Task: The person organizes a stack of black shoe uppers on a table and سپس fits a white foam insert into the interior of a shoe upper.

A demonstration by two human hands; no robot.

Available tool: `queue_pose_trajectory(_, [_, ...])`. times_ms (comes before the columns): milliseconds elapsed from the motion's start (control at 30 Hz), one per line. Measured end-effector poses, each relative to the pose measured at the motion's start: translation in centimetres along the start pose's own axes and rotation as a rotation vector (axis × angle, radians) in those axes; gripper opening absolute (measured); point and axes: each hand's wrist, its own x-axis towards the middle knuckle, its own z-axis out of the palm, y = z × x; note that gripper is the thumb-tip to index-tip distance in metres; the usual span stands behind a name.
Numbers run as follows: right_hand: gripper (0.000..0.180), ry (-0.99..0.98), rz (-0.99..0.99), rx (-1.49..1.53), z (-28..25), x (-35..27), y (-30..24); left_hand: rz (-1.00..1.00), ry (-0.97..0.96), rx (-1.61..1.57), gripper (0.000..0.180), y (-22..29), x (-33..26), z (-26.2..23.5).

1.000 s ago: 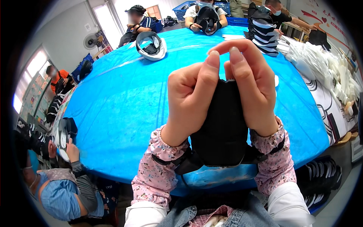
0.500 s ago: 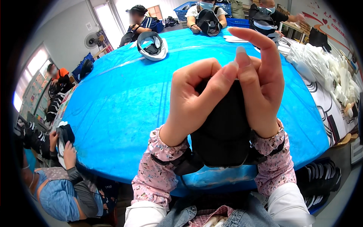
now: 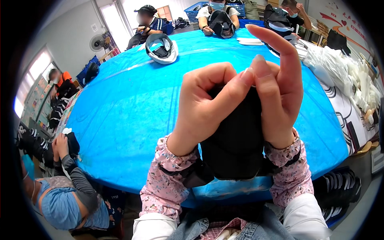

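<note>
In front of me a black cloth cap (image 3: 234, 148) hangs below my raised hands; its upper part is hidden behind my fingers. My left hand (image 3: 208, 106) is closed, its thumb pressed against the curled fingers at the cap's top edge. There my right hand (image 3: 278, 98) pinches with thumb and bent fingers, while its index finger curves up and away. The two thumb tips nearly meet. What lies exactly between the fingertips is hidden. Both wrists have pink flowered sleeves with black bands.
A blue-covered table (image 3: 128, 112) spreads ahead. On it stands an upturned cap (image 3: 162, 49) with a white brim. White pieces (image 3: 344, 68) are heaped at right. Black caps (image 3: 338, 186) sit in a bin at lower right. Co-workers sit around, one close at left (image 3: 76, 196).
My right hand has shifted slightly right, its thumb a little lower. The co-worker at left has brought both hands together; the one at far right has raised a hand to the head.
</note>
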Motion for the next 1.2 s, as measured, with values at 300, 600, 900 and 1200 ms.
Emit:
queue_pose_trajectory(300, [0.037,-0.002,-0.205,-0.228,-1.4,1.0,-0.3,0.009,0.009,0.242,0.024,-0.7,1.1,0.5])
queue_pose_trajectory(600, [0.041,0.067,-0.012,-0.268,-2.7,1.9,0.2,0.659,0.016,0.718,0.018,-1.2,1.3,0.2])
queue_pose_trajectory(900, [0.041,0.203,-0.047,-0.248,-1.8,2.0,0.0,0.647,0.019,0.849,0.009,-1.3,1.0,0.4])
queue_pose_trajectory(1200, [0.041,0.069,-0.079,-0.389,-3.0,2.0,-1.2,0.647,0.050,0.763,0.005,-2.0,1.2,1.3])
